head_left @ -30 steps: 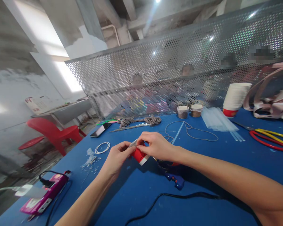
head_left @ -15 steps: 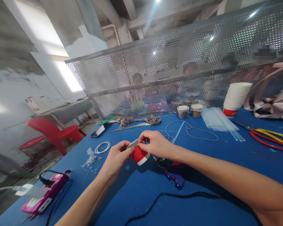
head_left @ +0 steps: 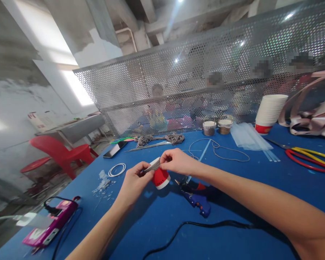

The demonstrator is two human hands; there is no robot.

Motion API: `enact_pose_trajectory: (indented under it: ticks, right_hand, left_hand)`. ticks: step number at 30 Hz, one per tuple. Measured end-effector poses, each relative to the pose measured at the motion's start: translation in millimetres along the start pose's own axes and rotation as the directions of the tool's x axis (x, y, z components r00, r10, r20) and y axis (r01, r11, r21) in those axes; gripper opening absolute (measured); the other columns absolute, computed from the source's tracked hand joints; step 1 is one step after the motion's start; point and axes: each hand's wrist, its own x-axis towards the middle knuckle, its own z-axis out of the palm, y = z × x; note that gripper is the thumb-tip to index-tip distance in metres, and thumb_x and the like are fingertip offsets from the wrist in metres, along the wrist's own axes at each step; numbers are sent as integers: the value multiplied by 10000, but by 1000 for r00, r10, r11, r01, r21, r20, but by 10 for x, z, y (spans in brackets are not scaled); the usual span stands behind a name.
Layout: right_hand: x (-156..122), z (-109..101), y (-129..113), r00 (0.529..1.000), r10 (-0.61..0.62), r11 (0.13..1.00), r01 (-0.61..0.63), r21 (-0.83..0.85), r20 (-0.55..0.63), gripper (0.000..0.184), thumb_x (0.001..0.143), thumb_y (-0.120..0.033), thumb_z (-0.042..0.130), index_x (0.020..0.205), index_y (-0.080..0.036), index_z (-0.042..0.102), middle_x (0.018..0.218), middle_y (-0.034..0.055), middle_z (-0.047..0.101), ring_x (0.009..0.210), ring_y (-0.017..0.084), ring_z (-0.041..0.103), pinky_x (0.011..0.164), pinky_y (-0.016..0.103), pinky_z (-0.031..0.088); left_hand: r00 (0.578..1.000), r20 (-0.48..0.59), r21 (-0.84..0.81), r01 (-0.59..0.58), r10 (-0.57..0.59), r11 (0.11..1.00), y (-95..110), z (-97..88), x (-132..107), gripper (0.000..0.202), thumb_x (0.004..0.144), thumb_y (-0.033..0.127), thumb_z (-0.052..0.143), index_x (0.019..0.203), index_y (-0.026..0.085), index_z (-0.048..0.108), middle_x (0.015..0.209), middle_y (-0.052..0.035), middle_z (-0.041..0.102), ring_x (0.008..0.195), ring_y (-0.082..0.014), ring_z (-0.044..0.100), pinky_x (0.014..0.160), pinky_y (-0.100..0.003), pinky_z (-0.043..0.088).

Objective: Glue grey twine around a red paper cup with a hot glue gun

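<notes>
A red and white paper cup point(head_left: 161, 179) is held above the table, tilted, with its white end pointing down. Grey cord point(head_left: 154, 165) wraps around its upper part. My left hand point(head_left: 137, 180) grips the cup from the left, thumb and fingers closed on the corded part. Fingers of my right hand point(head_left: 176, 161) pinch at the cord on the cup's right side; their tips partly hide it. Just right of the cup, a blue glue gun point(head_left: 196, 202) lies on the table, partly under my right forearm, with a clear glue stick point(head_left: 189, 178) at it.
Behind my hands lie bundles of grey cord point(head_left: 174, 138), a phone point(head_left: 115, 149) and white rings point(head_left: 117, 169). Stacked paper cups point(head_left: 271, 113), clear glue sticks point(head_left: 250, 136) and scissors point(head_left: 308, 157) are at right. A purple power strip point(head_left: 52, 225) sits left. A perforated metal screen point(head_left: 151, 76) stands behind, people beyond it.
The cup has tipped more upright, and more of its white rim and cord now shows. My right hand has shifted slightly up, uncovering more of the glue gun.
</notes>
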Motion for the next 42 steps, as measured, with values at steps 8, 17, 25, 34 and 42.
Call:
enact_pose_trajectory:
  ticks: [8,17,25,34,42]
  right_hand:
    - [58,-27,68,998,-40,999,39,-35,-38,121,696,-18,583,684,-137,604,636,-29,566,599,87,489,579,214,376]
    - [159,-97,193,999,23,1000,-23,19,-45,139,725,-11,582,676,-138,608,635,-29,562,603,88,494,597,215,391]
    - [159,-97,223,999,47,991,-44,127,-19,153,723,-1,604,665,-140,631,635,-28,594,601,81,515,603,207,404]
    - [159,-134,176,985,172,928,-151,340,-33,180,816,-24,494,696,-154,523,603,-23,577,490,73,513,481,203,450]
    - [90,-72,64,991,132,924,-116,364,-19,167,759,-5,570,676,-150,564,553,-42,558,461,64,481,451,188,397]
  left_hand:
    - [991,87,-88,108,-100,990,-29,-13,40,153,663,312,656,630,166,628,562,32,513,532,-106,414,509,-223,316]
    - [958,220,-310,245,-181,919,-45,-8,66,267,667,401,716,614,150,643,590,15,523,542,-105,426,514,-232,364]
    - [948,246,-306,272,-200,912,-74,-21,88,148,636,249,694,729,133,703,650,-12,583,547,-101,448,518,-233,370]
    - [962,191,-206,234,-196,950,-118,-31,132,170,632,248,697,757,132,694,573,28,564,496,-80,410,511,-228,319]
    - [981,63,-316,196,-186,928,-149,-39,170,265,591,254,734,823,188,624,535,77,534,455,-80,436,472,-215,339]
